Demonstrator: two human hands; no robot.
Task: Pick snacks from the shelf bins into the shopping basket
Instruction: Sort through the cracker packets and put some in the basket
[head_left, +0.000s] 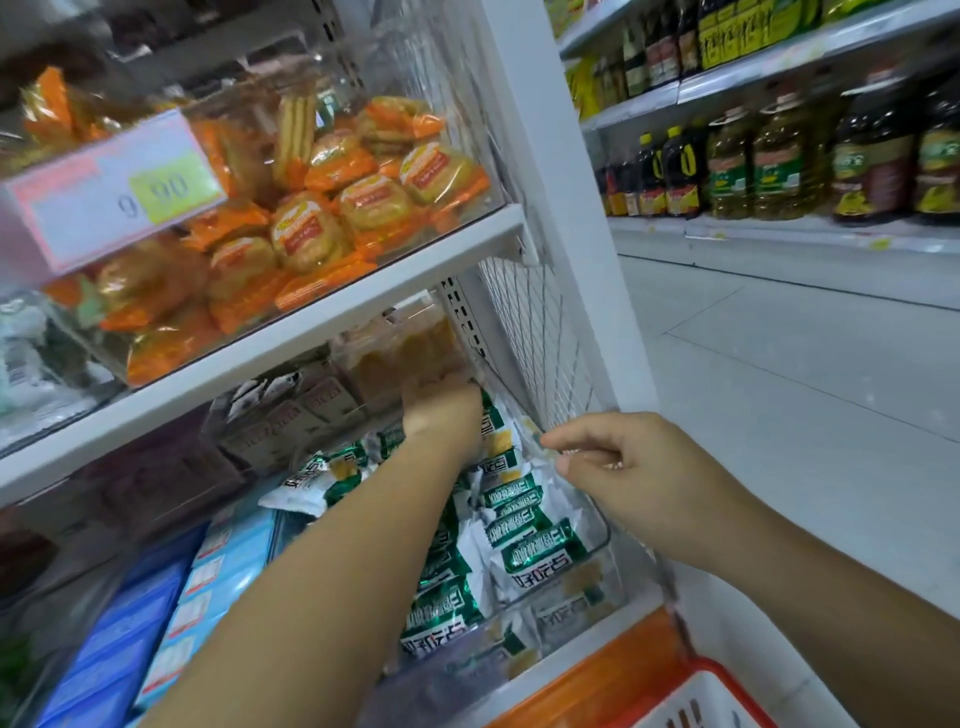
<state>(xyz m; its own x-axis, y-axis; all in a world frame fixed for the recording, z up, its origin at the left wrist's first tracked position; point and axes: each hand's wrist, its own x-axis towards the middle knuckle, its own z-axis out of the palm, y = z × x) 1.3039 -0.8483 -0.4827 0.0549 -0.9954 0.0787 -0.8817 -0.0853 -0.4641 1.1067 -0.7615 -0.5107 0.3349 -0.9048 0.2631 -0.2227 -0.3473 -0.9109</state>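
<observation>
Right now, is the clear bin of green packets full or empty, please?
Well filled: green packets lie heaped along the whole clear bin.

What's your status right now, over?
Left hand deep in clear bin among green snack packets, grip hidden. Right hand pinches its edge. Basket below right; shelf close overhead.

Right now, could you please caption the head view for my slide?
The left hand reaches into the clear bin of green-and-white snack packets while the right hand pinches its edge.
</observation>
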